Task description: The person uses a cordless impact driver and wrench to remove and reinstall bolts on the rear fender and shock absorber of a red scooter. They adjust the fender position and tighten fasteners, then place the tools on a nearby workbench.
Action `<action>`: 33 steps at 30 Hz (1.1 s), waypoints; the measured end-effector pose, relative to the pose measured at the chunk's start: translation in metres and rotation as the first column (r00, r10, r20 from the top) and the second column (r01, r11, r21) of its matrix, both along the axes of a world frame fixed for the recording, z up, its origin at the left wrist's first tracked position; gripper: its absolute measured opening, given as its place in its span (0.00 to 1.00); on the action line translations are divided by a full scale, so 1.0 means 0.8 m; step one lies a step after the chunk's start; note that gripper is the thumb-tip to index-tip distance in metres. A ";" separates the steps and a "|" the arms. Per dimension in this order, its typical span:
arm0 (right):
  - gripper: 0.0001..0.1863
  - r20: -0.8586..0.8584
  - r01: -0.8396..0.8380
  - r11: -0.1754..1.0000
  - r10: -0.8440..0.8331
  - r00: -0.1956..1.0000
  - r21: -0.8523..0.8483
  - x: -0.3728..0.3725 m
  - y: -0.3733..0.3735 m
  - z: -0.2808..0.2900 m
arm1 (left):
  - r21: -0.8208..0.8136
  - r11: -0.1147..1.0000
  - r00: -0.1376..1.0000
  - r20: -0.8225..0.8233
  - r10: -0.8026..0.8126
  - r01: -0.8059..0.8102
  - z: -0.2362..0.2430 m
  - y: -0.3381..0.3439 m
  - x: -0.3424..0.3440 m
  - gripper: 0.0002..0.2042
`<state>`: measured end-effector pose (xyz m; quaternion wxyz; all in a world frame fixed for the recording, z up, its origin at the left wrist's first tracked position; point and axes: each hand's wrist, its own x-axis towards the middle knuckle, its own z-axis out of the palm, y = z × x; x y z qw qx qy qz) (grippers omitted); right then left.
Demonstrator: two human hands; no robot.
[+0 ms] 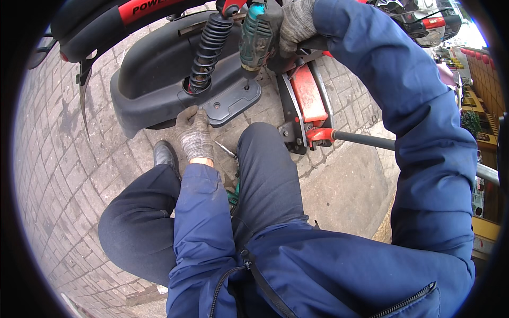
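My right hand (297,25), in a grey knit glove, grips a teal and black cordless drill (254,45). The drill points down, and its bit meets a screw hole near the far end of a dark grey plastic plate (230,106). That plate lies along the near side of a large black plastic fender (143,66). My left hand (193,131), gloved too, has its fingers curled at the fender's near edge, beside the plate; its fingertips are partly hidden. Left of the drill, a black coil spring shock absorber (211,50) passes down into the fender's round opening.
A red floor jack (307,98) stands right of the plate, its long handle (366,140) reaching right under my arm. A screwdriver-like metal shaft (225,149) and a green tool (233,197) show between my legs. A red and black vehicle frame (130,13) spans above. Paving bricks (69,175) cover the ground.
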<state>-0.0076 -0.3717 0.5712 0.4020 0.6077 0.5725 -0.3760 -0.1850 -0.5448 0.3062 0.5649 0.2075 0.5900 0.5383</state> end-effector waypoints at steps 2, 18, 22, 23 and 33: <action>0.24 -0.002 0.001 1.000 -0.001 1.000 0.002 0.000 -0.004 -0.001 | -0.004 1.000 1.000 -0.007 0.011 -0.011 0.001 0.000 0.001 0.14; 0.24 -0.012 0.005 1.000 -0.005 1.000 0.018 -0.009 -0.012 0.002 | 0.020 1.000 0.999 -0.040 -0.016 0.017 0.004 -0.005 -0.001 0.12; 0.24 -0.019 0.012 1.000 -0.011 1.000 0.028 -0.010 -0.017 0.003 | 0.030 1.000 1.000 0.014 -0.004 0.004 0.008 -0.005 -0.001 0.11; 0.24 -0.025 0.015 0.999 -0.014 1.000 0.031 -0.010 -0.017 0.004 | 0.038 0.999 1.000 0.026 -0.007 0.006 0.009 -0.004 -0.001 0.11; 0.24 -0.245 0.074 0.993 -0.049 0.968 0.091 -0.021 -0.043 0.023 | 0.077 0.997 0.999 0.047 -0.012 0.009 0.013 -0.003 0.004 0.08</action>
